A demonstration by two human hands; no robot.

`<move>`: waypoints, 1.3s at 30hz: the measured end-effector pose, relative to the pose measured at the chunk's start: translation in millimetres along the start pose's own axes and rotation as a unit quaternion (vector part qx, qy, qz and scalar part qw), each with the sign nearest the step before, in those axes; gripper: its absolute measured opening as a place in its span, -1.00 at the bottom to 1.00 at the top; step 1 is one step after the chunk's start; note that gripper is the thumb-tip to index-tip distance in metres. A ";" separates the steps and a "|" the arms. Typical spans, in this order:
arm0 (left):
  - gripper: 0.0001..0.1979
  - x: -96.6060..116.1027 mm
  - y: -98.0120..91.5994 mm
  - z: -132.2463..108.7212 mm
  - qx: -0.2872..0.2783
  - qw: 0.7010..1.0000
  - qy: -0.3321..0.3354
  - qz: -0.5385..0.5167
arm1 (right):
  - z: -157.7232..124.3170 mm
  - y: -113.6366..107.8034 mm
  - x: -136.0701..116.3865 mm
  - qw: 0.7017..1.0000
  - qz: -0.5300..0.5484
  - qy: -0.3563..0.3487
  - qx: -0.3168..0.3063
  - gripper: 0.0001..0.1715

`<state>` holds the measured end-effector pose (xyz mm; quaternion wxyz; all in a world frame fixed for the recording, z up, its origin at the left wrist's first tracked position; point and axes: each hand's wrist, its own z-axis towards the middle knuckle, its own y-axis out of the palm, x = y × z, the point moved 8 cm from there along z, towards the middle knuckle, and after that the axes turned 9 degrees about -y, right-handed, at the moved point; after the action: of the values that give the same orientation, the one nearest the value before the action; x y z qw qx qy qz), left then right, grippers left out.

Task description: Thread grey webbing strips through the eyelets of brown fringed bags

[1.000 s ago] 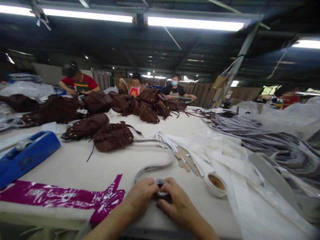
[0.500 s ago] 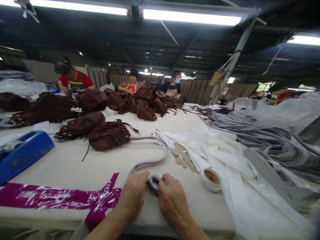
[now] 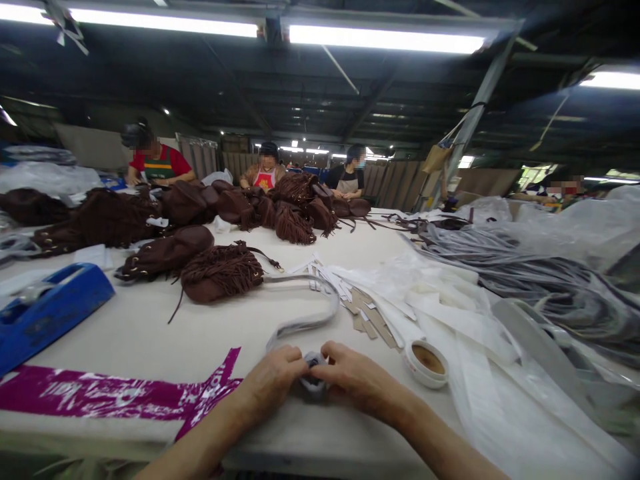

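Near the table's front edge, my left hand (image 3: 280, 377) and my right hand (image 3: 347, 377) pinch opposite sides of a small rolled end of a bag strap (image 3: 313, 380). The strap has a grey, filmy wrapping with something dark inside the roll. Its loose length (image 3: 305, 325) curves across the table in an S up to a brown fringed bag (image 3: 221, 272) lying on its side. My fingers hide part of the roll. Right of my right hand stands a round white tub (image 3: 427, 364) with brown contents.
A blue tape dispenser (image 3: 55, 313) and purple printed tape (image 3: 100, 398) lie left. Beyond are piled brown bags (image 3: 295, 207). Card strips (image 3: 367, 310), white sheeting (image 3: 450, 300), a grey dispenser (image 3: 540, 347) and wrapped straps (image 3: 540, 273) occupy the right. Several people work behind.
My right hand has turned, its forearm now angling farther out to the right. Both hands still hold the rolled strap, which shows more of its grey wrapping. The view has shifted slightly.
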<state>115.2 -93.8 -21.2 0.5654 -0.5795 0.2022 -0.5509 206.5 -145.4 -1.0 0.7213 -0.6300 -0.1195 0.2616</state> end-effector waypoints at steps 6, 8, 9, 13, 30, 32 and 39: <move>-0.82 -1.1 -1.7 1.6 -0.001 0.996 0.021 0.088 | 16.4 9.5 -9.5 0.991 -0.102 -0.060 0.057 -0.90; -0.84 -5.7 -8.2 3.1 0.018 0.989 -0.017 0.149 | 15.1 17.6 -9.6 0.989 -0.099 -0.009 0.107 -0.89; -0.84 -8.5 -12.3 3.3 0.025 0.983 -0.045 0.176 | 12.9 21.6 -9.1 0.986 -0.097 0.021 0.131 -0.88; -0.93 -11.9 -21.4 -2.4 0.035 0.966 -0.134 0.219 | 3.0 29.2 -9.8 0.963 -0.094 0.126 0.220 -0.89; -0.82 -3.6 3.5 1.6 0.022 0.995 0.037 0.092 | 7.9 13.3 11.0 0.999 0.047 0.008 -0.003 -0.71; -0.81 -5.4 1.9 2.2 0.012 0.994 0.034 0.103 | 6.8 11.2 14.2 0.999 -0.015 -0.002 -0.035 -0.86; -0.67 -7.3 2.0 -13.8 0.102 0.975 -0.160 0.113 | 13.1 41.5 5.7 0.968 -0.165 0.180 0.062 -0.86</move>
<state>101.8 -94.1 -29.3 0.7050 -0.5733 0.1160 -0.4010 195.3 -128.5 -40.0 0.8019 -0.5922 -0.0737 0.0279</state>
